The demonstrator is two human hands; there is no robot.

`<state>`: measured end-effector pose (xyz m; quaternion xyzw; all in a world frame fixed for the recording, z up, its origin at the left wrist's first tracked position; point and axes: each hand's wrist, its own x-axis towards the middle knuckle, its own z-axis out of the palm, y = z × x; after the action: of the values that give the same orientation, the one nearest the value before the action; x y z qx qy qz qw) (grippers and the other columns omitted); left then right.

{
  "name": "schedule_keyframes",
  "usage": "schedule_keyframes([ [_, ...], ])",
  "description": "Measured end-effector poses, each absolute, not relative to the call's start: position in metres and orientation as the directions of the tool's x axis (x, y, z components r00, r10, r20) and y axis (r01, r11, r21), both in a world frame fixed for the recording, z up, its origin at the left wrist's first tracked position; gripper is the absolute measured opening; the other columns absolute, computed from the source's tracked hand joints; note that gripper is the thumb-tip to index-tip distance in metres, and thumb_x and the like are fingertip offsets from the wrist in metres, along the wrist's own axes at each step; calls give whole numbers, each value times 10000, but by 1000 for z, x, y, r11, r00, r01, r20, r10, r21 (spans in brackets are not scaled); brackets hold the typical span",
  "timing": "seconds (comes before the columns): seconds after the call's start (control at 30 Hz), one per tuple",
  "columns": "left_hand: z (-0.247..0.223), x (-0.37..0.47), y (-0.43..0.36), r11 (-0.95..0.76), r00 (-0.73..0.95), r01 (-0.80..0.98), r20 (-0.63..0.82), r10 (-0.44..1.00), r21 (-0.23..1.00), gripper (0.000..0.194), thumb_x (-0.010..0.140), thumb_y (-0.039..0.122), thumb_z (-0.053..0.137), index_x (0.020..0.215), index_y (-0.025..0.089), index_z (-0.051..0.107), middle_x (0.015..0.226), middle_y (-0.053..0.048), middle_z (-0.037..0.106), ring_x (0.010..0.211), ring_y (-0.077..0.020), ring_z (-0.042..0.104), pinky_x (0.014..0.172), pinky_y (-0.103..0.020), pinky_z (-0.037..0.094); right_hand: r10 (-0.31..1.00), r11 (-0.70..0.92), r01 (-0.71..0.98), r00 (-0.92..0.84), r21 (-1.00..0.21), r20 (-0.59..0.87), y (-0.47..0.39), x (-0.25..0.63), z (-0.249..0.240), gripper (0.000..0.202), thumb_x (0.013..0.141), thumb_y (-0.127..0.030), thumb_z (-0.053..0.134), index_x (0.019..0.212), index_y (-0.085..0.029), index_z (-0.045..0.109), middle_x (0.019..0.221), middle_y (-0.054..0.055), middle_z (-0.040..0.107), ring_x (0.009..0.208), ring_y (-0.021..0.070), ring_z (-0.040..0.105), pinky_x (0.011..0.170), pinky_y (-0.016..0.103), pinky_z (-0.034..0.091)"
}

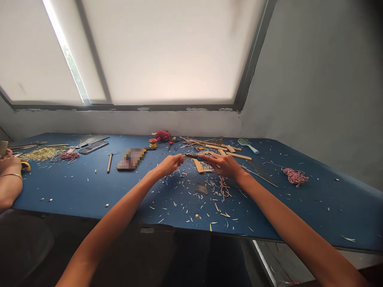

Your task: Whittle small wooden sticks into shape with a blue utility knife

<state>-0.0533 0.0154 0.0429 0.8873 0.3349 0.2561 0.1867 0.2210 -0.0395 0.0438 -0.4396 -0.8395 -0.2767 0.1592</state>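
Note:
My right hand (pixel 226 165) is closed round a pair of pliers (pixel 192 156) with dark jaws and bluish handles. The jaws point left, toward my left hand (pixel 171 164). That hand is closed in a pinch, its fingertips close to the jaws. What it pinches is too small to make out. Under the hands, a flat piece of light wood (pixel 198 166) lies on the blue table (pixel 89 187) among pale shavings. Nearer to me are a small grey metal plate (pixel 202 188) and a bit of red-and-white string (pixel 223 188).
Wooden strips (pixel 239 156) and a pale green hairbrush (pixel 249 146) lie behind my right hand. A bundle of red-and-white string (pixel 295 176) sits at the right. Toward the left are a small hammer (pixel 110 162), a phone (pixel 94 147) and another person's arm (pixel 10 181).

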Motion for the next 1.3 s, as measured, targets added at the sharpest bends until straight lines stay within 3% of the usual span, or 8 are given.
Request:
schedule_keyframes([
  [0.4, 61, -55, 10, -733, 640, 541, 364, 677, 412, 134, 814, 171, 427, 741, 174, 539, 641, 13, 561, 584, -96, 440, 604, -226, 337, 651, 458, 812, -584, 363, 485, -40, 217, 48, 457, 946, -356, 288, 1401, -404, 267, 872, 28, 638, 615, 116, 497, 538, 248, 256],
  [0.5, 66, -81, 17, -692, 558, 595, 409, 722, 409, 129, 763, 111, 436, 739, 183, 540, 660, 9, 571, 608, -104, 466, 611, -225, 337, 763, 356, 913, -407, 200, 502, -41, 239, 46, 450, 929, -393, 295, 1377, -389, 336, 842, 32, 662, 626, 134, 534, 550, 246, 299],
  [0.57, 69, -110, 25, -622, 436, 659, 459, 774, 423, 156, 760, 93, 402, 742, 185, 527, 660, -2, 560, 607, -114, 470, 595, -229, 331, 824, 156, 987, -145, 27, 548, -44, 271, 45, 474, 930, -415, 238, 1373, -326, 380, 769, 52, 674, 586, 158, 553, 524, 251, 323],
  [0.67, 68, -142, 38, -524, 276, 722, 506, 817, 452, 170, 811, 144, 360, 754, 185, 515, 624, -10, 538, 563, -128, 455, 570, -242, 321, 774, -162, 964, 257, -211, 578, -48, 318, 46, 542, 901, -527, 231, 1317, -287, 484, 779, 94, 695, 609, 233, 597, 499, 286, 362],
  [0.73, 63, -142, 44, -518, 267, 721, 506, 820, 459, 166, 809, 143, 370, 769, 184, 526, 657, -17, 560, 582, -130, 478, 580, -240, 329, 740, -172, 935, 330, -310, 586, -47, 330, 48, 550, 890, -554, 251, 1313, -293, 487, 923, 96, 701, 733, 261, 629, 561, 312, 412],
  [0.87, 50, -111, 41, -575, 352, 677, 485, 801, 460, 201, 849, 187, 363, 830, 182, 563, 658, -9, 566, 566, -112, 479, 567, -221, 329, 769, -28, 960, 198, -278, 608, -46, 295, 56, 519, 898, -525, 283, 1346, -312, 431, 1050, 66, 677, 844, 235, 632, 628, 294, 429],
  [1.1, 45, -78, 13, -670, 527, 588, 413, 743, 454, 300, 904, 296, 333, 888, 173, 606, 591, 11, 582, 532, -105, 511, 577, -217, 366, 713, 405, 914, -332, 24, 617, -64, 196, 51, 470, 939, -407, 291, 1399, -323, 329, 886, 49, 682, 617, 146, 557, 518, 248, 318],
  [1.3, 48, -66, 0, -717, 570, 551, 435, 697, 427, 289, 907, 291, 353, 894, 176, 618, 581, 11, 610, 547, -111, 553, 609, -222, 387, 707, 477, 869, -468, 131, 531, -70, 166, 37, 463, 943, -429, 272, 1404, -382, 283, 752, 21, 614, 513, 101, 442, 475, 251, 225],
])
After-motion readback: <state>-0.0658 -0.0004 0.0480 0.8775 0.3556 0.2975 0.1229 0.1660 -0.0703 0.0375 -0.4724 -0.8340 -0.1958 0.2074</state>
